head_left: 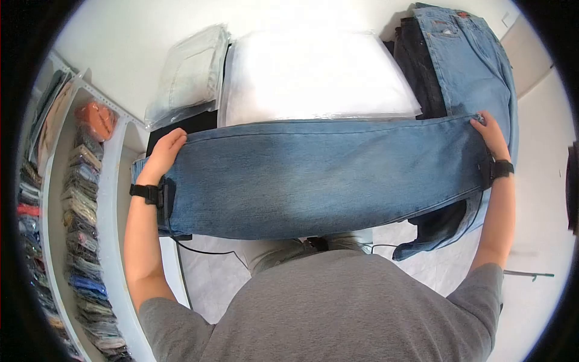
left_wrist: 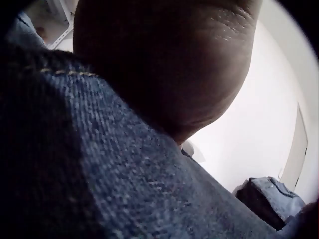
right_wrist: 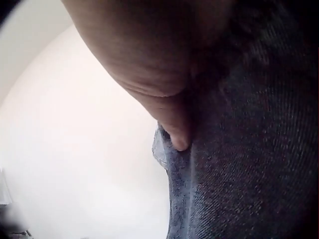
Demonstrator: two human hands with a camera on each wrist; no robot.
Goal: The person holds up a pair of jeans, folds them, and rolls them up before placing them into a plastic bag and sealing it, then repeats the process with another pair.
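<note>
Blue denim garment (head_left: 301,181): spread wide across the front of the person's body, running from one hand to the other, its long upper edge nearly level and crossing in front of the near side of a bright, plastic-wrapped stack (head_left: 313,78). Lower right, part of the denim hangs loose, with a dark opening showing.

Left hand (head_left: 167,154): grips the upper edge near the garment's left end, fingers bent at the cloth. Left wrist view is mostly shaded palm against denim; fingertips hidden there. Right hand (head_left: 493,135): pinches the upper right corner; in the right wrist view a digit (only one shows clearly) presses on the fabric close beside its edge. Black straps sit on both wrists, the left strap (head_left: 145,193) plainest.

Beyond: left of the bright stack, a pale folded garment (head_left: 193,72) in clear plastic. Right of it, dark denim (head_left: 417,69) and, beside that, light-blue jeans (head_left: 476,66), pocket uppermost, reaching down behind the right hand.

Far left: white shelving (head_left: 111,175) packed with bagged, folded clothes (head_left: 84,241), an orange bundle (head_left: 96,120) on top. Nearest the camera, the person's grey shirt (head_left: 325,308).
</note>
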